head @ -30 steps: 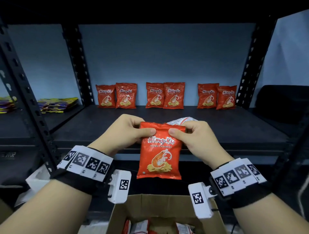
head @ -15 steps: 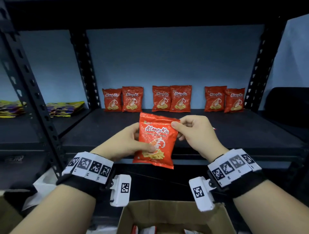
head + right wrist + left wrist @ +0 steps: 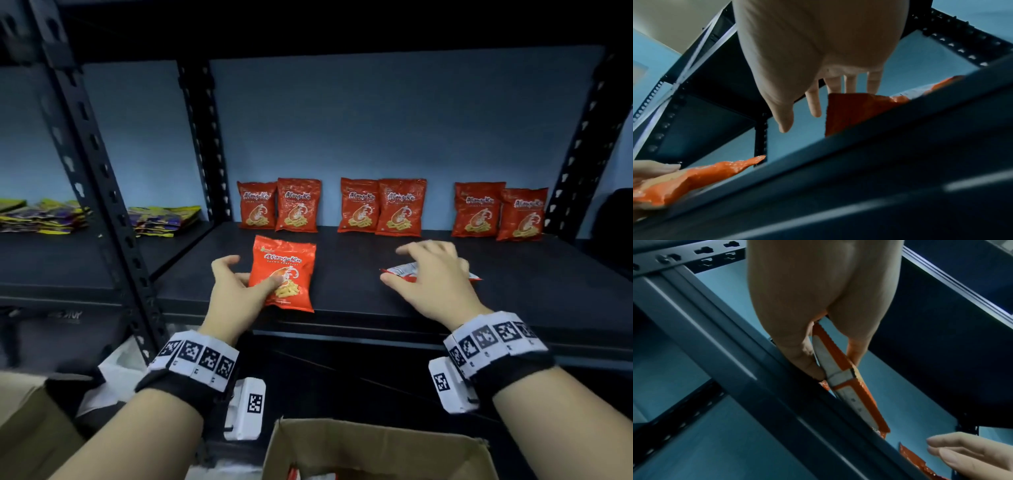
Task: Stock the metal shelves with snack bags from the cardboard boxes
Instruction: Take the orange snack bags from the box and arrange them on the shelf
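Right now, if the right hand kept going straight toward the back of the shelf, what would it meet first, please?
Probably the middle pair of red snack bags standing at the back. The right hand hovers open above a flat bag, and the shelf between looks bare, though depth is hard to judge.

Around the job, you are seeing only a wall and some dim clutter.
A plain blue wall [image 3: 376, 120] is filling the middle and upper frame of your head view; a white crumpled sheet [image 3: 116, 370] is lying at lower left, a dark bulky shape [image 3: 616, 219], too dim to identify, is sitting at the right edge, and a pale ceiling [image 3: 674, 24] is showing in your right wrist view's upper left.
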Tool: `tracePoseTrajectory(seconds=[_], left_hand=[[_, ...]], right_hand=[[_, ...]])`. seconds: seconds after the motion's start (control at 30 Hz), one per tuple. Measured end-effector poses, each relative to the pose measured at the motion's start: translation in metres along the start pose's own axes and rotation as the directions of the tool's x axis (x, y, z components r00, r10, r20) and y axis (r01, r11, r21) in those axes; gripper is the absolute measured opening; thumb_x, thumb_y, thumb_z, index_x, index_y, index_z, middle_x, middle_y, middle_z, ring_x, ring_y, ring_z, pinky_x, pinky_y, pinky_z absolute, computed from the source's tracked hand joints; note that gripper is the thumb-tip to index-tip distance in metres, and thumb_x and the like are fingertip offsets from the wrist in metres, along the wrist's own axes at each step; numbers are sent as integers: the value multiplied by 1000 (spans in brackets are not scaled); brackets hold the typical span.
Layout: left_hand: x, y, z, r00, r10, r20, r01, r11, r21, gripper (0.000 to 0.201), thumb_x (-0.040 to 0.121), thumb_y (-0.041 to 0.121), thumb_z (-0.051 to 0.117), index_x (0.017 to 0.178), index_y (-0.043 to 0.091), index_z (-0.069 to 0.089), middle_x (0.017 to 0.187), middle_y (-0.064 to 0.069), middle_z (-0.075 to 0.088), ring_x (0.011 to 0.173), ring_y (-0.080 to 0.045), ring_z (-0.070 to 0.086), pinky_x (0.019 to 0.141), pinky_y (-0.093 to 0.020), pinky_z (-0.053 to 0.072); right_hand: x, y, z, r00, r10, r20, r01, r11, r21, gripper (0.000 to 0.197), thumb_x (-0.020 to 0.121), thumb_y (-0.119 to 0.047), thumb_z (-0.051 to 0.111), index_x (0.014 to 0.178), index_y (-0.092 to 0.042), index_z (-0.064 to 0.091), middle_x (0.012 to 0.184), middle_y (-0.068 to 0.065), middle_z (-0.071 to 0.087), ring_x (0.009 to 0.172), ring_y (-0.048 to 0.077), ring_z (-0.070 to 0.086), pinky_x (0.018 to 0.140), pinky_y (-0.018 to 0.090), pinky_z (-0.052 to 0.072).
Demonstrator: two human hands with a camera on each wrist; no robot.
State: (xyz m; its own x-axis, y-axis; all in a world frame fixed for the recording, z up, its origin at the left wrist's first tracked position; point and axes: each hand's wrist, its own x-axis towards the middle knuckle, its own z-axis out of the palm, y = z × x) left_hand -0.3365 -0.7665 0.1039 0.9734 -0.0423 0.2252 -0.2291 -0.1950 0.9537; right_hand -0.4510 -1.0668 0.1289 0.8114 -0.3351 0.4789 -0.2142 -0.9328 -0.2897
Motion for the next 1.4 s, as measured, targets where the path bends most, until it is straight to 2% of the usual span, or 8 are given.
tracePoseTrajectory(seconds=[0.13,0.3,0.43,0.7,0.97,1.13,1.23,1.4], left_hand=[[7,-5,-4,993,99,-65,-92,991,97,57,87,39,79,128,33,39,107,3,69,98,-15,69,93,-44,55],[9,-9,0,973,228,22,-221,911,348,22,96,36,66,118,35,62,123,-6,55,110,-18,58,98,-30,41],[6,-12,2,976,151,155,-208,853,479,41,88,59,69,125,41,62,146,-5,43,131,-18,50,109,-33,40],[5,-4,1,991,132,28,-113,696,709,67,94,65,53,149,28,50,158,-18,35,147,-37,30,121,-54,26],[-25,43,20,860,435,265,-509,766,392,42,90,33,74,130,28,62,131,12,57,124,-5,51,100,-18,36],[-39,51,30,797,352,490,-519,815,259,58,92,34,73,144,33,46,139,17,56,130,4,50,104,-24,46],[-47,48,39,827,263,497,-402,895,195,66,91,43,73,147,31,41,133,14,59,123,1,57,104,-29,49],[-60,45,50,776,67,627,-33,997,-66,34,90,44,74,107,15,68,109,-10,76,107,-31,71,105,-50,53]], right_hand=[[0,12,13,982,144,125,-127,983,-135,78,86,-79,53,151,-37,42,163,3,34,154,29,17,122,54,15],[-7,11,19,986,87,143,-62,984,-169,71,87,-78,51,145,-37,51,159,-1,40,150,23,26,121,51,19],[-15,7,17,984,16,180,7,992,-126,68,88,-79,49,143,-39,55,160,-5,38,150,18,24,122,46,16],[-35,-1,5,920,-207,333,201,978,51,74,80,-77,64,145,-46,50,167,-14,21,155,14,8,124,40,5],[-48,-10,-7,941,-314,127,254,901,351,26,98,-43,64,122,-39,73,136,-22,58,131,2,43,112,34,38],[-50,-29,-28,991,-134,-24,117,743,659,13,101,-31,63,106,-32,76,105,-15,69,105,6,63,90,24,48],[-52,-38,-42,999,-21,44,-26,544,839,16,101,-32,62,105,-25,76,103,-2,75,94,13,74,83,32,58],[-56,-43,-47,976,135,169,-195,220,956,17,103,-28,60,110,-19,73,103,6,79,97,25,76,86,46,61]])
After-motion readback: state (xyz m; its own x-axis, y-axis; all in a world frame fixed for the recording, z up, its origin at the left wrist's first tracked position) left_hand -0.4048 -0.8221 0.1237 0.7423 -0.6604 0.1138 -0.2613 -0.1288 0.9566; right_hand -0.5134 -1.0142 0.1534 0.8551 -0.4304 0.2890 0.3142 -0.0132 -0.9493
